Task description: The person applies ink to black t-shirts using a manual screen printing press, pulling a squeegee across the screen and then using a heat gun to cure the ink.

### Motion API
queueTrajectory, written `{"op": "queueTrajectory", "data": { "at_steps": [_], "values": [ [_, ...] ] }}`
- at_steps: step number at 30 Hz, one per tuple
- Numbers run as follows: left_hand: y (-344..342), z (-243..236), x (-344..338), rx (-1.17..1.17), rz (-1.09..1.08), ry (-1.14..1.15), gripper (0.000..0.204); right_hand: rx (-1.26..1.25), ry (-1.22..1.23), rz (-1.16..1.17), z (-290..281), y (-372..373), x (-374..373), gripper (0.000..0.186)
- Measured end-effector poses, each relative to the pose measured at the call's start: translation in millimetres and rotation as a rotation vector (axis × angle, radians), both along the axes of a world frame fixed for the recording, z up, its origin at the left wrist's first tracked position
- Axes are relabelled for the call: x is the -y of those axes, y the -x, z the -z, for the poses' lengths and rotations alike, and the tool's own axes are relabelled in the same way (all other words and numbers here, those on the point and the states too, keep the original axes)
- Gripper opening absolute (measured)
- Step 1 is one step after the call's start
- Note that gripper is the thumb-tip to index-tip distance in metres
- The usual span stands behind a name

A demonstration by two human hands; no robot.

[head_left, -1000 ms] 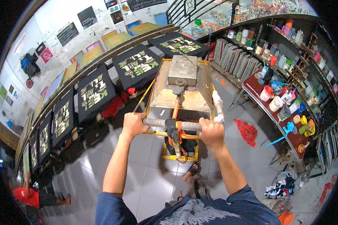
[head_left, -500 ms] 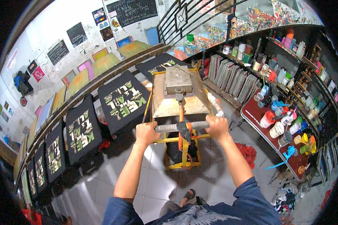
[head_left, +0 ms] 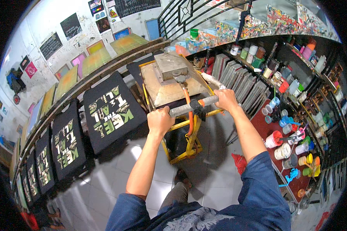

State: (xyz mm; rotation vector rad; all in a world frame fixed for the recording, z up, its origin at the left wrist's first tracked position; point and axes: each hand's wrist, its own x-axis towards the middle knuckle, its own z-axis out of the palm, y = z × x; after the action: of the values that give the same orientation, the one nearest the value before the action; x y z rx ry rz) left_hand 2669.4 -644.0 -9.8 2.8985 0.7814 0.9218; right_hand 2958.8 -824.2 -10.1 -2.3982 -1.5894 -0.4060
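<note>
Head view: a yellow-framed machine (head_left: 169, 90) with a sloping metal hood and a metal box (head_left: 170, 66) on top stood directly ahead of the wearer. It looked heavy, stiff and perhaps top-heavy, likely slow to turn and best kept level. The grey-wrapped bar (head_left: 180, 111) across its near side seemed the surest hold, its wrapping probably not slippery; the orange cord (head_left: 190, 115) beside the bar's middle looked too soft to pull on. The left hand (head_left: 160, 121) was closed around the bar's left end, the right hand (head_left: 226, 99) around its right end. To the left, black printed shirts (head_left: 111, 111) lay in a row; to the right, a red-brown table (head_left: 299, 188) held tubs and cups, with a red cloth (head_left: 240, 163) on the floor nearby.
</note>
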Motion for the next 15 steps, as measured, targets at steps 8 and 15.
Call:
{"op": "queueTrajectory", "data": {
  "at_steps": [8,15],
  "values": [
    [-94.6,5.0,-30.4,0.062,-0.058,0.053,0.018,-0.071,0.012,-0.032,-2.9,-97.8,-52.7,0.037],
    [-72.9,7.1,-74.6,0.131,0.013,-0.054,0.024,-0.059,-0.194,-0.113,16.5,-73.3,-81.5,0.015]
  ]
}}
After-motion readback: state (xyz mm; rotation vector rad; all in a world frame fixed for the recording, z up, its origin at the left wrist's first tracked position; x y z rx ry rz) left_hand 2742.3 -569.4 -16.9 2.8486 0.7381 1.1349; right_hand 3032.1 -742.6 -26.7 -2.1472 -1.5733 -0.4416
